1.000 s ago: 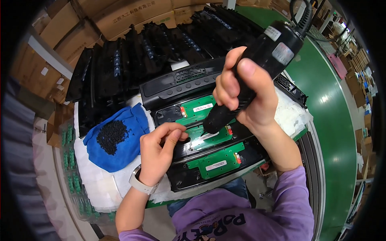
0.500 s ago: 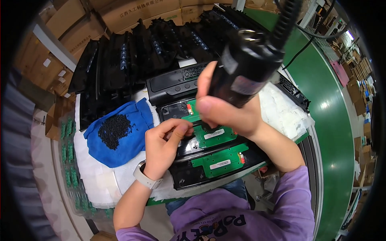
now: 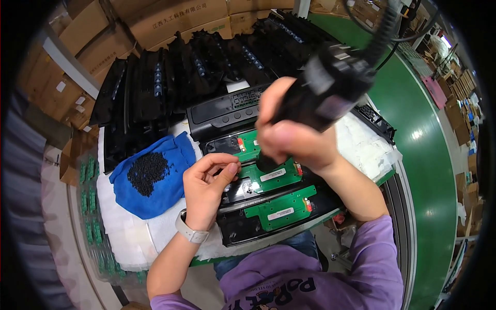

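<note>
My right hand (image 3: 299, 142) is wrapped round a black electric screwdriver (image 3: 315, 93), tilted with its tip end low over the middle green circuit board (image 3: 271, 184); whether the bit touches is hidden. That board lies in a black plastic housing (image 3: 238, 193). Just left of it, my left hand (image 3: 204, 181) holds thumb and fingers pinched together, and anything between them is too small to name. Nearer me lies another housing with a green board (image 3: 266, 219); a third board (image 3: 250, 149) shows partly behind the right hand. A heap of tiny black screws (image 3: 147, 173) rests on a blue cloth (image 3: 181, 194).
Several long black plastic housings (image 3: 139, 98) crowd the back of the table. A black panel with buttons (image 3: 212, 121) lies behind the boards. Clear trays of green boards (image 3: 93, 201) stand at the left. Cardboard boxes (image 3: 181, 20) rise behind, and the screwdriver's coiled cord (image 3: 385, 36) hangs from above.
The screwdriver and my right hand have shifted slightly, the screwdriver's upper end moving right. My left hand has drawn slightly left, its fingers still pinched. The view has shifted a little.
</note>
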Demonstrator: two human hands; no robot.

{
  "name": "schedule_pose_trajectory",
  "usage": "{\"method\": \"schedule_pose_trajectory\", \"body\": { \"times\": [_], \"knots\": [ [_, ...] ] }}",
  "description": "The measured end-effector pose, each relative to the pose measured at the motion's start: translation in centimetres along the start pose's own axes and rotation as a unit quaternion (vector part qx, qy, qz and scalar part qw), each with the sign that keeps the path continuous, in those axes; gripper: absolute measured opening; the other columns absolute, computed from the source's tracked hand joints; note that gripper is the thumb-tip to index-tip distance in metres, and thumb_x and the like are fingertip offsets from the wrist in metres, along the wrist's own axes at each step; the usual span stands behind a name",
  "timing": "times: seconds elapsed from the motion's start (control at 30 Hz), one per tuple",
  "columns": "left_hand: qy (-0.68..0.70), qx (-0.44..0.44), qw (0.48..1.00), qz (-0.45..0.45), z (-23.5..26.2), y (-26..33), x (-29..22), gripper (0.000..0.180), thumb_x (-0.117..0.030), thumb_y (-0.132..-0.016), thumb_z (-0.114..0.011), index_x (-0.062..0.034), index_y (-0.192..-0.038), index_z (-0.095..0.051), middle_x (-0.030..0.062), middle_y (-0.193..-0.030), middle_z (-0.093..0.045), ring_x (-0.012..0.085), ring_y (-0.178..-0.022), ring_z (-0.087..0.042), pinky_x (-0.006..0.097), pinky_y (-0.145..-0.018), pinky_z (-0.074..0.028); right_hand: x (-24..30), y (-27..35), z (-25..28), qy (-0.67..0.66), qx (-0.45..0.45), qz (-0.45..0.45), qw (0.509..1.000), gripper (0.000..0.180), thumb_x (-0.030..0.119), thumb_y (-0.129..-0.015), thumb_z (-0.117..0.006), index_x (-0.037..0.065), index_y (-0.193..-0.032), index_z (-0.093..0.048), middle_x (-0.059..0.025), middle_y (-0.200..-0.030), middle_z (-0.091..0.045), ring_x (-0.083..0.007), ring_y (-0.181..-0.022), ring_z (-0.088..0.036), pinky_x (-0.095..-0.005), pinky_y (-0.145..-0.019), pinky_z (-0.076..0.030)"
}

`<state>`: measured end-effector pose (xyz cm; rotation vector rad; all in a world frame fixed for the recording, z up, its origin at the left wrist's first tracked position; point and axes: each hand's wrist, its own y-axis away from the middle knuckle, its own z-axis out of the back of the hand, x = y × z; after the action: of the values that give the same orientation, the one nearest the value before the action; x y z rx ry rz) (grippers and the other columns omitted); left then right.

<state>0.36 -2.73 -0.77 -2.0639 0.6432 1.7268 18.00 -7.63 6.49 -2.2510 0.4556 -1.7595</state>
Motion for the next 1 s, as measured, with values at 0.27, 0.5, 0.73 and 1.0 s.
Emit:
{"method": "schedule_pose_trajectory", "body": {
  "times": [0.27, 0.5, 0.73, 1.0],
  "knots": [
    [-0.036, 0.064, 0.997, -0.028, 0.3, 0.2, -1.8, 0.014, 0.002, -0.083, -0.058, 0.0054, -0.096, -0.062, 0.01, -0.087, -0.065, 0.0126, -0.083, -0.063, 0.02, -0.069, -0.049, 1.1, 0.6, 2.4, -0.255, -0.04, 0.168, 0.951, 0.027, 0.032, -0.087, -0.044, 0.006, -0.096, -0.05, -0.0023, -0.059, -0.047, -0.0134, -0.042, -0.043, -0.0323, -0.05, -0.042],
    [-0.056, 0.082, 0.995, 0.015, -0.1, 0.4, -2.4, 0.011, 0.004, -0.077, -0.064, 0.0059, -0.087, -0.064, 0.0114, -0.083, -0.065, 0.0143, -0.077, -0.064, 0.02, -0.066, -0.05, 0.8, 0.9, 1.9, -0.26, -0.043, 0.17, 0.95, 0.027, 0.03, -0.087, -0.044, 0.005, -0.097, -0.047, -0.0034, -0.058, -0.048, -0.0137, -0.041, -0.043, -0.0314, -0.048, -0.041],
    [-0.044, 0.109, 0.993, 0.015, 0.2, 0.4, -1.4, 0.019, 0.006, -0.076, -0.064, 0.0043, -0.095, -0.063, 0.01, -0.085, -0.065, 0.013, -0.078, -0.063, 0.021, -0.071, -0.05, 0.6, 1.0, 1.1, -0.262, -0.065, 0.145, 0.952, 0.024, 0.026, -0.086, -0.045, 0.004, -0.096, -0.046, -0.0049, -0.057, -0.047, -0.0138, -0.04, -0.042, -0.0306, -0.047, -0.039],
    [-0.194, 0.064, 0.977, -0.067, 1.2, -0.1, -4.1, 0.047, -0.004, -0.064, -0.073, -0.0005, -0.108, -0.057, 0.0104, -0.102, -0.062, 0.0169, -0.096, -0.057, 0.027, -0.077, -0.045, 2.5, 0.4, 4.7, -0.18, -0.035, 0.092, 0.979, 0.022, 0.019, -0.084, -0.048, -0.001, -0.091, -0.049, -0.0052, -0.056, -0.047, -0.0128, -0.04, -0.043, -0.0279, -0.045, -0.039]
  ]
}}
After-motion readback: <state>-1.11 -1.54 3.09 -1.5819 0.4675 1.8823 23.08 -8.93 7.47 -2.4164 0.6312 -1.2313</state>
